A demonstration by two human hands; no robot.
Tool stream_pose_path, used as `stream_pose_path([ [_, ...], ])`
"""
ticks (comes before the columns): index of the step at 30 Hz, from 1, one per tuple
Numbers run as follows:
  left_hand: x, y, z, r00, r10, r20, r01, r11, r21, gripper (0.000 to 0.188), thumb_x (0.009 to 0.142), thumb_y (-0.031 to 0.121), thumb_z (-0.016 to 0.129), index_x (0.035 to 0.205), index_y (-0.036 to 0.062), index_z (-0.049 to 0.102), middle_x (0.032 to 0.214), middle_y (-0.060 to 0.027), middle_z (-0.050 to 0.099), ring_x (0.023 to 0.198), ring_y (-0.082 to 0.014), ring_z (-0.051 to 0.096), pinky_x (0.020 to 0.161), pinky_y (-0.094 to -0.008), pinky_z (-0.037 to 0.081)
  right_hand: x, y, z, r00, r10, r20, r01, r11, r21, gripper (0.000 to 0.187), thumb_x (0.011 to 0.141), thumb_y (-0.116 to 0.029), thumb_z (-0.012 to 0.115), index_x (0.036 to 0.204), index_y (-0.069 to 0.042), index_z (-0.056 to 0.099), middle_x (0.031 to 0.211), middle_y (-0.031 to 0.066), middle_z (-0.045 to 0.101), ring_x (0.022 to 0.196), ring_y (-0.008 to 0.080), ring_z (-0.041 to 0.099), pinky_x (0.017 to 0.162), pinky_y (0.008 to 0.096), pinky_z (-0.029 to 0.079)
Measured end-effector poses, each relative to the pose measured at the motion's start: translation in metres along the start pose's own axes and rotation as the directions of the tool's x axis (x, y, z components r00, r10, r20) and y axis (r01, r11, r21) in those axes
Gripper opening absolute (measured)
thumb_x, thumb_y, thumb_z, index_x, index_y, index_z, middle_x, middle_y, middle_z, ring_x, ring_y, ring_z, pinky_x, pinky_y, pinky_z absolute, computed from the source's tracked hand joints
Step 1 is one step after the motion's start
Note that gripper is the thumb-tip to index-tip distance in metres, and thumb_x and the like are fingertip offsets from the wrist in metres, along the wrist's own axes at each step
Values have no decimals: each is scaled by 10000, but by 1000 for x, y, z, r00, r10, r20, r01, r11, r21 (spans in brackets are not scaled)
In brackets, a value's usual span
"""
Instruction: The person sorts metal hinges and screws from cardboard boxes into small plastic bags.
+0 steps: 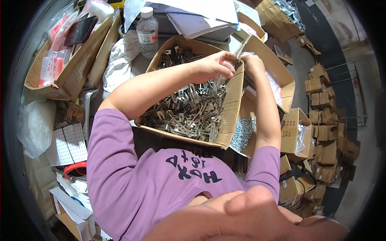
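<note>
Left hand (217, 67) pinched clear, thin plastic bag (219, 82) above brown cardboard box (232, 116) of flat silvery metal pieces (189, 110). Right hand (253, 65) curled beside box's far-right corner; grip's contents couldn't be told.

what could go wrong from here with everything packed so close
The thin metal parts might scratch the bare left hand, which is above them with a clear plastic bag.
Small silvery pieces sit beside the cardboard box of metal parts, so strays could mix in.
The clear bottle stands close to that box; a bump might tip it.
</note>
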State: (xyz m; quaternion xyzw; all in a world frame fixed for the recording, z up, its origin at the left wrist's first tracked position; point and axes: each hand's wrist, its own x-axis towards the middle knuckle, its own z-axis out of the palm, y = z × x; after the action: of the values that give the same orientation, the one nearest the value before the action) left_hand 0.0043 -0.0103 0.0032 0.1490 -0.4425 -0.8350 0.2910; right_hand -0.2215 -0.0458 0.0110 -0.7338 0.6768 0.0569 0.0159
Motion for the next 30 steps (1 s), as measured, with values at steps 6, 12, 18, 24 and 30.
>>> stream_pose_path([
  [6, 2, -2, 0, 1000, -6, -2, 7, 995, 96, 711, 721, -35, 672, 1330, 29, 312, 931, -42, 580, 909, -124, 554, 850, -285, 433, -12, 13, 4, 960, -41, -278, 99, 975, 199, 157, 747, -191, 657, 893, -175, 711, 871, 135, 661, 812, 320, 637, 748, 400, 505],
  [12, 0, -4, 0, 1000, 11, 19, -14, 984, 180, 719, 717, -8, 685, 1331, 21, 311, 929, -41, 579, 912, -124, 550, 859, -289, 430, -17, 18, -6, 966, 145, -216, 99, 564, 820, 145, 815, -98, 641, 912, 4, 675, 812, 98, 693, 721, 153, 654, 677, 267, 513],
  [18, 0, -8, 1, 999, -28, 33, 20, 972, 236, 722, 706, 15, 697, 1328, 22, 330, 952, -41, 574, 889, -117, 548, 852, -284, 432, -75, -44, -35, 970, -33, -239, 239, 7, 971, 172, 854, -71, 616, 998, 25, 627, 823, 58, 660, 691, 88, 602, 612, 211, 474],
  [24, -4, -4, 8, 994, -19, 110, -6, 975, 221, 700, 698, 6, 676, 1318, 29, 352, 1084, -40, 529, 966, -126, 535, 867, -285, 439, -101, -52, -38, 938, -176, -300, 338, 257, 905, 151, 818, -76, 639, 940, 11, 654, 970, 87, 619, 832, 141, 590, 717, 253, 475],
  [30, -2, -9, 8, 986, 49, 160, -97, 945, 312, 598, 779, 42, 675, 1296, 23, 374, 1138, -79, 537, 1050, -137, 530, 912, -299, 440, -115, -45, -33, 837, -294, -461, 534, 620, 575, 141, 742, -65, 696, 867, -6, 669, 1079, 133, 568, 949, 216, 576, 784, 306, 476],
])
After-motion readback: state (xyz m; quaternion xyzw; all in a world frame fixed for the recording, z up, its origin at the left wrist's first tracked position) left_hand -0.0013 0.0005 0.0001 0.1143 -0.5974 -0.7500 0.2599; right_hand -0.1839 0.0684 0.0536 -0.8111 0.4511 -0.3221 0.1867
